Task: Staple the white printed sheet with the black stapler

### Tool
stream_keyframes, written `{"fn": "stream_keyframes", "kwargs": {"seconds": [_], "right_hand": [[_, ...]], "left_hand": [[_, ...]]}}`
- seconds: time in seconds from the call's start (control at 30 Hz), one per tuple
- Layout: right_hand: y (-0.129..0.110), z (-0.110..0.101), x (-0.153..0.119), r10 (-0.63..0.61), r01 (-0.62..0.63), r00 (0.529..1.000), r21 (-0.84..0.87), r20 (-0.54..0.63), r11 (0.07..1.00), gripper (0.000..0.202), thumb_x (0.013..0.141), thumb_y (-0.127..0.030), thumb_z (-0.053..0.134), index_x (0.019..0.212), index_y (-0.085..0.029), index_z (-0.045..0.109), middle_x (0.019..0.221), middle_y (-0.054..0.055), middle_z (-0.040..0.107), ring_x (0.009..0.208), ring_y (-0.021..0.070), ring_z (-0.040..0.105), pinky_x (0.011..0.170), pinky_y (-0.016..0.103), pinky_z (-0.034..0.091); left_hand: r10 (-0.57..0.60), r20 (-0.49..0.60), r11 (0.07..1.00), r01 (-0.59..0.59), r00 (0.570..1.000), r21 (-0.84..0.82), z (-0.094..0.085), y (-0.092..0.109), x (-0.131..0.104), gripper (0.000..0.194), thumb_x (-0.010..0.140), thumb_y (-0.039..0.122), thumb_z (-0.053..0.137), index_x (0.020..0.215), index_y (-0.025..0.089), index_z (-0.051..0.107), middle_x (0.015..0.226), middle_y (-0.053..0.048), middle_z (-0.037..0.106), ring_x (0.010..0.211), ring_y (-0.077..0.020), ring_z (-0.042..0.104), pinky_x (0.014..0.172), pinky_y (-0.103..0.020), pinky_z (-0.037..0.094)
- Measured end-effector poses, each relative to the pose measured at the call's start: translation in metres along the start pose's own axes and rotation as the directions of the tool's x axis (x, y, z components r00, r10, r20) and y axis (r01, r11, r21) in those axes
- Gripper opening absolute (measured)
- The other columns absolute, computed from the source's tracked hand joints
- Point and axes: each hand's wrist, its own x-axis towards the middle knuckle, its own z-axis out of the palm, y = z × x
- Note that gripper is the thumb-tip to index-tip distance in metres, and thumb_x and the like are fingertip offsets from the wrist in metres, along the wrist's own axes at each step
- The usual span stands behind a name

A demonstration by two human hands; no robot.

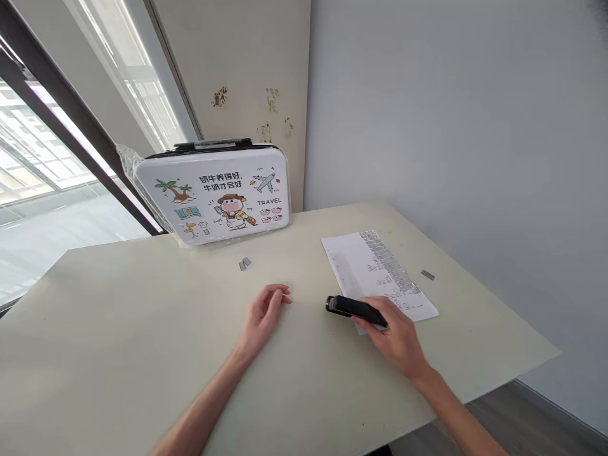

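Note:
My right hand is closed around a black stapler, which it holds over the near left part of a white printed sheet of paper. The stapler's front end points left, past the paper's edge. On the bare tabletop to the left rests my left hand, loosely curled, with a gap between thumb and fingers and nothing seen in it. Ahead of it lie two small strips of staples, partly touching. Another grey staple strip sits to the right of the paper.
A white suitcase with cartoon prints, partly wrapped in clear plastic, stands at the back of the pale table. The table's right edge runs near a grey wall. A window is on the left.

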Motion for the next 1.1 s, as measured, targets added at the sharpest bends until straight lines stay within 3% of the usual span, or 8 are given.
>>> {"fn": "stream_keyframes", "kwargs": {"seconds": [0.07, 0.17, 0.27, 0.37, 0.57, 0.7, 0.87, 1.1], "right_hand": [[-0.011, 0.024, 0.027, -0.018, 0.010, 0.996, 0.096, 0.088, 0.995, 0.020, 0.101, -0.033, 0.064, 0.120, -0.029, 0.063, 0.107, 0.005, 0.072, 0.095, 0.0230, 0.071, 0.084, 0.038, 0.059], [-0.026, 0.061, 0.063, -0.061, 0.018, 0.974, 0.195, 0.217, 0.981, 0.020, 0.099, -0.038, 0.066, 0.117, -0.029, 0.065, 0.108, 0.005, 0.074, 0.098, 0.0242, 0.070, 0.086, 0.039, 0.059], [-0.033, 0.089, 0.084, -0.074, 0.000, 0.953, 0.244, 0.295, 0.970, 0.020, 0.097, -0.040, 0.068, 0.114, -0.030, 0.067, 0.105, 0.004, 0.074, 0.096, 0.0237, 0.070, 0.084, 0.038, 0.059], [-0.034, 0.104, 0.090, -0.061, -0.023, 0.949, 0.261, 0.310, 0.965, 0.022, 0.096, -0.041, 0.069, 0.114, -0.029, 0.067, 0.105, 0.003, 0.074, 0.096, 0.0232, 0.071, 0.085, 0.038, 0.059], [-0.032, 0.106, 0.085, 0.003, -0.094, 0.944, 0.261, 0.330, 0.961, 0.028, 0.097, -0.048, 0.066, 0.118, -0.030, 0.066, 0.112, 0.004, 0.074, 0.101, 0.0234, 0.071, 0.087, 0.036, 0.058], [-0.033, 0.104, 0.082, 0.069, -0.152, 0.961, 0.305, 0.267, 0.940, 0.033, 0.107, -0.048, 0.045, 0.119, -0.027, 0.067, 0.114, 0.006, 0.075, 0.104, 0.0234, 0.070, 0.089, 0.036, 0.057], [-0.030, 0.107, 0.079, 0.213, -0.249, 0.963, 0.251, 0.163, 0.935, 0.041, 0.111, -0.048, 0.031, 0.109, -0.025, 0.065, 0.110, 0.008, 0.076, 0.083, 0.0219, 0.069, 0.078, 0.037, 0.057], [-0.024, 0.112, 0.076, 0.199, -0.229, 0.968, 0.219, 0.153, 0.948, 0.042, 0.111, -0.049, 0.027, 0.117, -0.026, 0.062, 0.108, 0.009, 0.076, 0.090, 0.0224, 0.072, 0.080, 0.038, 0.059]], "left_hand": [[-0.063, -0.108, 0.997, 0.067, 0.992, 0.031, -0.011, -0.002, 0.004, 0.036, 0.102, 0.053, 0.048, 0.091, 0.022, 0.064, 0.069, 0.002, 0.055, 0.064, -0.0165, 0.053, 0.062, -0.027, 0.040], [-0.091, -0.180, 0.993, 0.104, 0.979, 0.062, -0.026, -0.006, 0.010, 0.040, 0.100, 0.052, 0.048, 0.072, 0.023, 0.046, 0.060, 0.006, 0.033, 0.055, -0.0136, 0.030, 0.054, -0.027, 0.027], [-0.103, -0.215, 0.991, 0.119, 0.971, 0.060, -0.040, -0.011, 0.014, 0.044, 0.098, 0.048, 0.047, 0.066, 0.023, 0.031, 0.061, 0.006, 0.029, 0.057, -0.0132, 0.024, 0.054, -0.028, 0.024], [-0.133, -0.230, 0.987, 0.150, 0.964, 0.056, -0.048, -0.016, 0.016, 0.044, 0.096, 0.045, 0.047, 0.066, 0.024, 0.025, 0.060, 0.006, 0.024, 0.056, -0.0131, 0.020, 0.053, -0.028, 0.020], [-0.157, -0.231, 0.982, 0.177, 0.960, 0.067, -0.045, -0.018, 0.019, 0.045, 0.092, 0.045, 0.050, 0.066, 0.024, 0.020, 0.063, 0.005, 0.019, 0.059, -0.0126, 0.017, 0.054, -0.028, 0.017], [-0.155, -0.246, 0.982, 0.177, 0.957, 0.071, -0.045, -0.014, 0.019, 0.047, 0.092, 0.047, 0.050, 0.065, 0.023, 0.020, 0.065, 0.004, 0.018, 0.060, -0.0126, 0.018, 0.055, -0.028, 0.018], [-0.149, -0.276, 0.984, 0.171, 0.950, 0.058, -0.045, -0.013, 0.017, 0.048, 0.093, 0.048, 0.052, 0.065, 0.023, 0.021, 0.065, 0.004, 0.019, 0.059, -0.0129, 0.019, 0.054, -0.029, 0.018], [-0.135, -0.383, 0.988, 0.152, 0.914, 0.015, -0.048, -0.018, 0.015, 0.050, 0.098, 0.056, 0.051, 0.068, 0.024, 0.026, 0.065, 0.004, 0.024, 0.059, -0.0141, 0.022, 0.054, -0.029, 0.023]]}}
